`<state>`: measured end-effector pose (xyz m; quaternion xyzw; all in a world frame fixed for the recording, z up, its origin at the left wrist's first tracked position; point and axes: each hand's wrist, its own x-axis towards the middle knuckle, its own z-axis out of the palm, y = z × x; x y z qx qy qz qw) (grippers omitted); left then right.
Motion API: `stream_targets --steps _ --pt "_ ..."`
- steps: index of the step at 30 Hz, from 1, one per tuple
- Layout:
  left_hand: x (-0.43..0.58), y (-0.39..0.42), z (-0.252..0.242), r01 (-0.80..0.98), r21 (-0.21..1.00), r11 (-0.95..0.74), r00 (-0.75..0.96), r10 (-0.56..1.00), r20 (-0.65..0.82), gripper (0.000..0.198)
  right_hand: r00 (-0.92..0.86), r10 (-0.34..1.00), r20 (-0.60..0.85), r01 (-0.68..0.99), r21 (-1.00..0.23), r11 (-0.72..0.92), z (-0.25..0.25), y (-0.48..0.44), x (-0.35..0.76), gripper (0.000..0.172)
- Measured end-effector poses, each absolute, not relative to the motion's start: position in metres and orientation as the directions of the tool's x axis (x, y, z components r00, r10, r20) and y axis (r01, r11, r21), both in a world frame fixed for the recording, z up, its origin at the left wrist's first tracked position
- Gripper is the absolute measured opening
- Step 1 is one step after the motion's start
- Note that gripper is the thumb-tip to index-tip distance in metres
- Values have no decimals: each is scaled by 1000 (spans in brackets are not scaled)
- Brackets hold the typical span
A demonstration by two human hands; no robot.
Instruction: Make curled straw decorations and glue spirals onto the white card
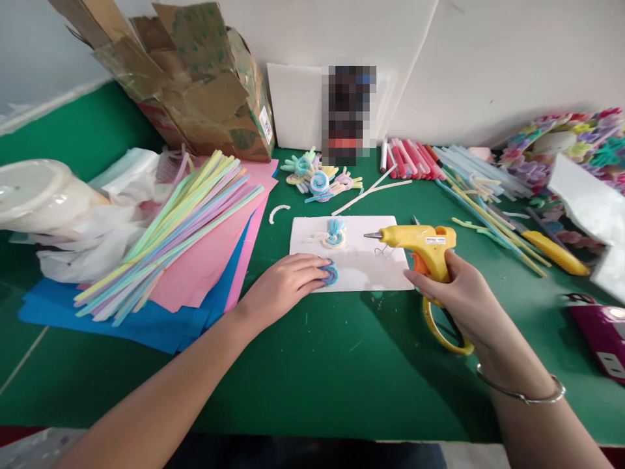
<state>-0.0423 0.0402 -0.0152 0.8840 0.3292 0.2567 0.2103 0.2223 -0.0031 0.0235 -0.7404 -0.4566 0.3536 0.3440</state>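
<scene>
My right hand (pixel 456 286) grips a yellow glue gun (pixel 424 240), its metal nozzle pointing left above a white card (pixel 361 277). Under the fingertips of my left hand (pixel 293 279) is a blue and purple pipe-cleaner coil (pixel 331 273), partly covered, at the card's lower edge. Just above it lies a small blue and cream pipe-cleaner figure (pixel 334 234). Thin strands of glue (pixel 383 251) show near the nozzle. Below the gun a yellow loop (pixel 446 339) rests on the table; what it belongs to is partly hidden.
On the left, pastel pipe cleaners (pixel 170 234) lie over coloured sheets (pixel 195 286), by a cardboard box (pixel 205 85). Finished-looking pipe-cleaner pieces (pixel 319 182) and red markers (pixel 410 158) sit at the back. A yellow-handled cutter (pixel 556 253) and purple device (pixel 600 335) are right.
</scene>
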Motion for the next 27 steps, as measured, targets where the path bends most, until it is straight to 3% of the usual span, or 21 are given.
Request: stream_targets --steps 9,27 --pt "-43 40 -15 472 530 -704 661 681 316 21 113 957 -268 316 -903 -291 19 -5 224 29" --pt "-44 40 -14 480 506 -717 676 670 308 21 52 969 -240 199 -949 -246 19 -4 222 33"
